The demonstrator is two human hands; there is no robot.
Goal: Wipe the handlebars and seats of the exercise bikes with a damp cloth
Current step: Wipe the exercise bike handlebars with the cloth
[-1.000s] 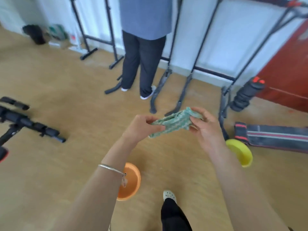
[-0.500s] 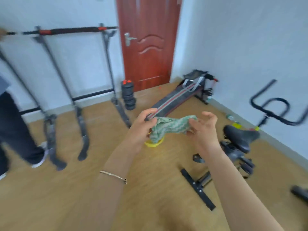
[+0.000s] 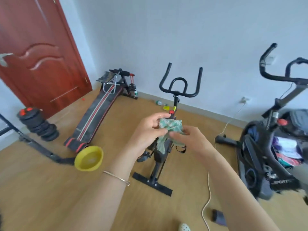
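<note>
Two hands on one thing: my left hand (image 3: 148, 130) and my right hand (image 3: 191, 139) are close together in front of me, each pinching the bunched green-and-white patterned cloth (image 3: 170, 125) between thumb and fingers; the cloth sits between them, with a loose tail hanging below.

What the next move turns on, I judge, is the slim black exercise bike (image 3: 158, 165), which stands straight beyond my hands, well apart from them; its black tubular handlebars (image 3: 175, 93) rise above and past my knuckles. The crossbar runs left to right across my view and the two horns point up; it lies a shade nearer my right hand than my left. The seat I cannot make out, since my hands and the cloth cover that part of the frame.

Off beyond my right hand stands the larger black exercise bike (image 3: 260, 147), its curved black handlebars (image 3: 275, 78) higher and farther out; nothing has been wiped yet, as far as I can judge. To the left of my left hand, a yellow plastic bowl (image 3: 89, 158) lies on the wooden floor (image 3: 41, 189).
</note>
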